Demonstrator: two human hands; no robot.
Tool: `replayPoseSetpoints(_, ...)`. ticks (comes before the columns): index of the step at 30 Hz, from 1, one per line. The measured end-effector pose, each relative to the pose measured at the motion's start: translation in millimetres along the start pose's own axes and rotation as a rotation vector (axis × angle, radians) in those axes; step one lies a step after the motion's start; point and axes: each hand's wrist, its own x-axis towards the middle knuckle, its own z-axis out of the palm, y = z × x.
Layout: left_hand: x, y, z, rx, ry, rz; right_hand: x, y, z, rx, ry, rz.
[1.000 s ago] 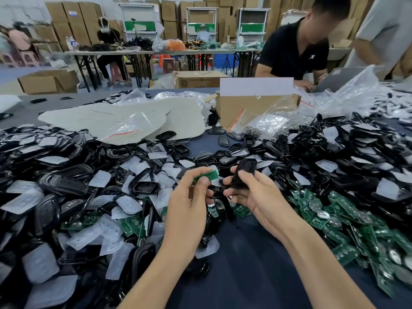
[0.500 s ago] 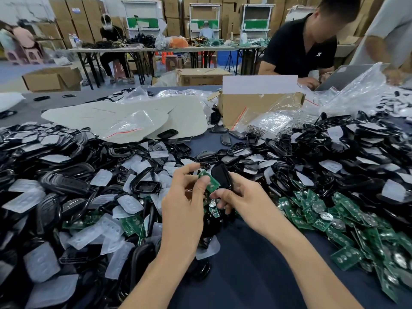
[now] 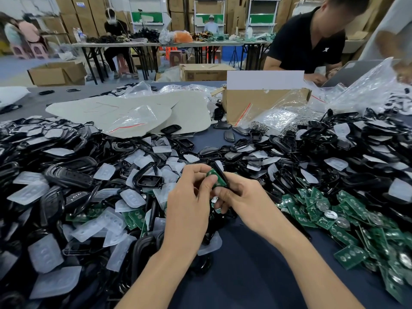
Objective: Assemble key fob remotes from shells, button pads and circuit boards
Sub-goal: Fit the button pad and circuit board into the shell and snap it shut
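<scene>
cardboard box: white sheet | left hand: circuit board | right hand: shell

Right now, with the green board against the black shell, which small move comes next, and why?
Probably push the circuit board flat into the shell with the left hand. The board sits tilted at the shell's rim, which the right hand grips, so it seems unseated.

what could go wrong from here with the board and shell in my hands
The green circuit board looks tilted against the black shell between the left hand and right hand; pressing now might seat it crooked or bend it.
The hands hide the shell's inside, so a missing button pad could go unnoticed.
A slip would likely drop the board among the loose shells and pads below.
</scene>
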Motion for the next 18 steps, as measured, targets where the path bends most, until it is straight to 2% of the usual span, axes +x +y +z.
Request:
replayPoseSetpoints(8, 1.0, -2.8, -0.8, 0.119, 0.057, 0.144, -1.3, 0.4, -0.2, 0.018, -0.012, -0.010)
replayPoseSetpoints(18, 2.7, -1.0, -1.8, -0.007, 0.018, -0.025, -1.7, -2.0, 0.7, 0.107, -0.037, -0.012)
